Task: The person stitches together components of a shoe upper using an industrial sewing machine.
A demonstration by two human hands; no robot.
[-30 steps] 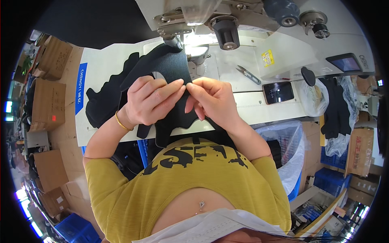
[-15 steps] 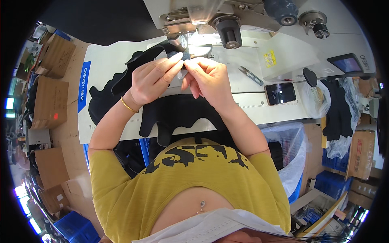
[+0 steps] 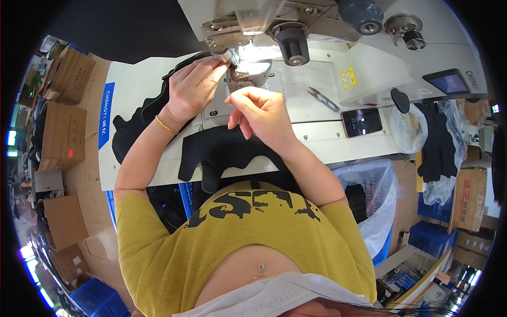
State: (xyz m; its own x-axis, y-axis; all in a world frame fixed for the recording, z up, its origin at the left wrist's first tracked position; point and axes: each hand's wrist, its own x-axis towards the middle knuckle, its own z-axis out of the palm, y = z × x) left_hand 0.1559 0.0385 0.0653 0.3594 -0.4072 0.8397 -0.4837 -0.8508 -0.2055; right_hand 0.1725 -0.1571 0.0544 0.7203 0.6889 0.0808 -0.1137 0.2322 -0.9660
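A sewing machine (image 3: 293, 45) has its lit needle area just beyond my hands. My left hand (image 3: 193, 87) is closed in a pinch at the edge of a black fabric piece (image 3: 138, 124), right beside the presser foot. The piece trails away to the left, partly hidden behind that hand. Apart from it, my right hand (image 3: 260, 113) hovers in front of the machine's metal arm (image 3: 249, 76). Its thumb and forefinger press together, the other fingers loosely curled; what they hold, if anything, is too small to see. A second black fabric piece (image 3: 224, 150) lies nearer me at the table edge.
Thread snips (image 3: 324, 100) and a phone (image 3: 362, 122) lie on the white table (image 3: 317, 134), right of my hands. Farther right are a clear plastic bag (image 3: 411, 132) and black fabric (image 3: 437, 145). Below stands a plastic-lined bin (image 3: 377, 206). Cardboard boxes (image 3: 62, 137) stand on the left.
My hands have come apart. The left moved with the black fabric toward the presser foot; the right drew back slightly toward me, uncovering the machine's metal arm.
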